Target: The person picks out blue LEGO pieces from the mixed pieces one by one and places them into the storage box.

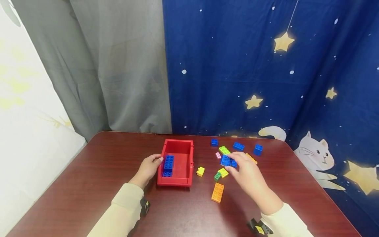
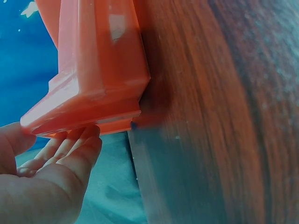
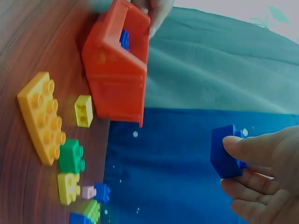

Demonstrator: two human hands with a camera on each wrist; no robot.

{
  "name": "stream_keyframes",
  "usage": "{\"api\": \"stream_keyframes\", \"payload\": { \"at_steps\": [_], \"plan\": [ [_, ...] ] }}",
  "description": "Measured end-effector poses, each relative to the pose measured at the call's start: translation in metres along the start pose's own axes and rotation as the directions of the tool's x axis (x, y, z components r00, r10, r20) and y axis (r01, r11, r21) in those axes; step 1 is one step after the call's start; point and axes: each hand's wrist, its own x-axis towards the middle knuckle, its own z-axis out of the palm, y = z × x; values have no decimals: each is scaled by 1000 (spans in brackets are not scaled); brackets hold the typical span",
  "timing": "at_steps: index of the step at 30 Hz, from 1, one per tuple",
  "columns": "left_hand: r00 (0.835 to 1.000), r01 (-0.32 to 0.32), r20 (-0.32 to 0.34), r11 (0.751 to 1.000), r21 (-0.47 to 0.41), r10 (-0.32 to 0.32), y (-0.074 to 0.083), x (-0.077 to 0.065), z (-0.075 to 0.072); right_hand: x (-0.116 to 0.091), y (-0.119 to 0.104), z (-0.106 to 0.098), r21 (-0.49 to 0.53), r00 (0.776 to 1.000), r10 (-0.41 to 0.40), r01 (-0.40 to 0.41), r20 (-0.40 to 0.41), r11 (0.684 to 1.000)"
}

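Right hand (image 1: 248, 169) pinches 1 blue brick (image 1: 226, 160) at its fingertips, clear of the table (image 1: 118, 148) and to the right of the red bin (image 1: 174, 182), whose near-left rim the left hand (image 1: 149, 168) grips.

The held brick (image 1: 226, 161) is blue, the bin (image 1: 182, 161) red, the navy curtain (image 1: 213, 85) yellow-starred.
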Motion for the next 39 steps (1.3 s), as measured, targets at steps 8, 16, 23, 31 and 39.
{"api": "stream_keyframes", "payload": {
  "at_steps": [8, 16, 23, 31, 39],
  "plan": [
    [1000, -7, 4, 1000, -4, 7, -2, 1, 0, 7, -9, 16, 15, 1000, -24, 24, 13, 1000],
    [1000, -29, -12, 1000, 9, 29, -3, 2, 1, 19, -20, 34, 61, 999, -12, 10, 37, 998],
    [1000, -14, -15, 1000, 8, 14, -2, 3, 0, 30, -34, 44, 73, 998, -10, 5, 68, 997],
    [1000, -5, -1, 1000, 4, 5, -2, 1, -1, 45, -49, 60, 113, 994, -11, -2, 111, 994],
    [1000, -13, -9, 1000, 0, 13, -2, 2, 0, 54, -56, 75, 143, 993, -23, 6, 117, 990]
  ]
}}
